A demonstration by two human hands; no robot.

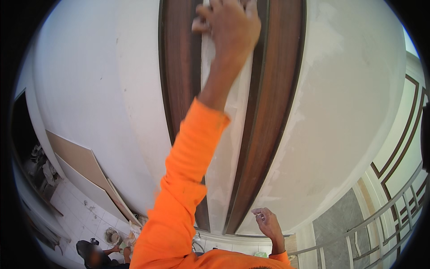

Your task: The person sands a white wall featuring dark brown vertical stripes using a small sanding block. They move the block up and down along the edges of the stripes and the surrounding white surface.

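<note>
My left hand (231,30), at the end of a raised orange sleeve (188,168), reaches up to the pale strip (220,161) between two dark brown wood-grain panels (278,67). Its fingers are bent and partly cut off by the top of the view, so I cannot tell whether they hold something. Lower down, my right hand (268,223) is in front of the white wall (346,101), right of the panels. Its fingers, whitish with dust, are loosely curled and apart, with nothing seen in them. Patchy filler-like smears mark the strip and the wall.
A person in a dark cap (85,248) is low at the left, hands near a bucket (112,236). Boards (87,175) lean against the left wall above a tiled floor (75,205). A metal bar frame (369,218) curves along the lower right.
</note>
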